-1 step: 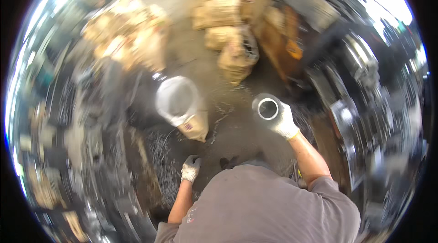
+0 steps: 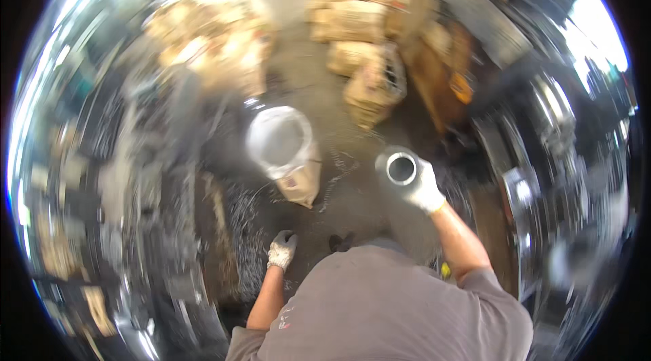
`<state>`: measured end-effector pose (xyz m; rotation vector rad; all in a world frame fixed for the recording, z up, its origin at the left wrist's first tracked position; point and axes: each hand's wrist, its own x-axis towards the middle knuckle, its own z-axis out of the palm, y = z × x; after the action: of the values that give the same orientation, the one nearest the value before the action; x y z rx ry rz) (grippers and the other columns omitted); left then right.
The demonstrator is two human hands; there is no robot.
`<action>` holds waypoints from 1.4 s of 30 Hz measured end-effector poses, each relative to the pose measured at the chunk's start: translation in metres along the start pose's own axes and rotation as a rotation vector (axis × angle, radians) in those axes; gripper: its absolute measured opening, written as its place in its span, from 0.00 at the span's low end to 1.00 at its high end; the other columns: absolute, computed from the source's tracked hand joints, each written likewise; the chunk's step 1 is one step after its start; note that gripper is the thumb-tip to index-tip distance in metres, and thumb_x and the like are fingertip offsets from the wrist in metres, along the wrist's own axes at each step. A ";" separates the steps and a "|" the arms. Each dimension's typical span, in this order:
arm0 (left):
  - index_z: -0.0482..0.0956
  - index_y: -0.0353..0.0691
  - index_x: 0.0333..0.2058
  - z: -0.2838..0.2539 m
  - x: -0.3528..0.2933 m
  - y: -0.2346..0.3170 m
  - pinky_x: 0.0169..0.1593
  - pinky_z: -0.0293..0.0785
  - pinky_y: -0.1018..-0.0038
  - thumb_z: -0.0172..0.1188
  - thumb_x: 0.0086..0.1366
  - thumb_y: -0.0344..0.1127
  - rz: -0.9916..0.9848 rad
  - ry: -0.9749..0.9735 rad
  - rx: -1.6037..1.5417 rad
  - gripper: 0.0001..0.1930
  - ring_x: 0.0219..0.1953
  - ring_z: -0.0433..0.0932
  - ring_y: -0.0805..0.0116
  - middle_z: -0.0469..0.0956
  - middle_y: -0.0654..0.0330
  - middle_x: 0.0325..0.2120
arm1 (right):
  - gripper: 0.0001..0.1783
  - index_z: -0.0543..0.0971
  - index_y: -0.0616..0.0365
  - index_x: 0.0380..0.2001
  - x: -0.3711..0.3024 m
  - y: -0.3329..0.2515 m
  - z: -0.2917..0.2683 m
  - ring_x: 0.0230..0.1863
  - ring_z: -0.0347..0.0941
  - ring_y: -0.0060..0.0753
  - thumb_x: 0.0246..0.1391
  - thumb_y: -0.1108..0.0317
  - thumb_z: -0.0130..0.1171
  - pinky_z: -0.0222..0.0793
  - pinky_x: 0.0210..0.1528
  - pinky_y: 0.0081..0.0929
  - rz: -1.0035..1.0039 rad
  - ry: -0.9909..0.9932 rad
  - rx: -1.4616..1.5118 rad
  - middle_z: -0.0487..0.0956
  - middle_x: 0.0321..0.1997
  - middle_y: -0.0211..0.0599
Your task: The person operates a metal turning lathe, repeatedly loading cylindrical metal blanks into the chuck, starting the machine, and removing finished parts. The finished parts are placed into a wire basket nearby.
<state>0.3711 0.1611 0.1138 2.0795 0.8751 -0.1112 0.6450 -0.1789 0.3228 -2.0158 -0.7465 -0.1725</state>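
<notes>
Ring (image 2: 402, 183), pale-rimmed, dark inside: in the right hand (image 2: 426, 190), held out ahead of the right shoulder. I see that gloved hand gripping its right side; finger detail blurred. Left hand (image 2: 282, 247), gloved, low and near the body, fingers looking partly curled; I can't tell whether it pinches anything. Ahead of it, on the dark floor (image 2: 359, 208), an open sack (image 2: 298, 181), tan, white-mouthed. Farther out, stacked sacks (image 2: 352, 21) right of a pale heap (image 2: 213, 32). Edges smeared on my feed.

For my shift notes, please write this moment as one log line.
right hand: holds round part | left hand: no object visible | sack: open, ahead of left hand
</notes>
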 end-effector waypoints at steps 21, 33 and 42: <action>0.70 0.30 0.67 -0.028 -0.380 -0.132 0.63 0.80 0.51 0.49 0.82 0.56 -1.983 2.170 -0.506 0.32 0.60 0.81 0.36 0.78 0.34 0.62 | 0.34 0.81 0.54 0.55 0.091 -0.336 0.506 0.48 0.86 0.59 0.48 0.47 0.76 0.82 0.51 0.49 -0.789 -1.465 0.182 0.88 0.45 0.52; 0.84 0.47 0.46 -0.038 -0.413 -0.154 0.43 0.78 0.66 0.52 0.78 0.61 -0.696 2.449 -1.384 0.24 0.29 0.73 0.68 0.75 0.61 0.29 | 0.18 0.87 0.57 0.48 0.225 -0.365 0.562 0.42 0.89 0.47 0.54 0.67 0.72 0.84 0.48 0.39 -0.919 -1.598 0.463 0.90 0.41 0.45; 0.83 0.41 0.55 -0.273 -0.172 -0.045 0.49 0.85 0.51 0.71 0.65 0.41 -0.842 1.214 0.117 0.22 0.46 0.86 0.36 0.83 0.39 0.51 | 0.17 0.86 0.66 0.51 0.235 -0.500 0.645 0.41 0.84 0.26 0.60 0.70 0.68 0.81 0.48 0.27 -0.603 -1.679 0.573 0.88 0.43 0.37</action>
<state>0.1521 0.2878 0.3198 1.5958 2.4557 0.7413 0.4387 0.6369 0.4361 -0.9367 -2.0558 1.3801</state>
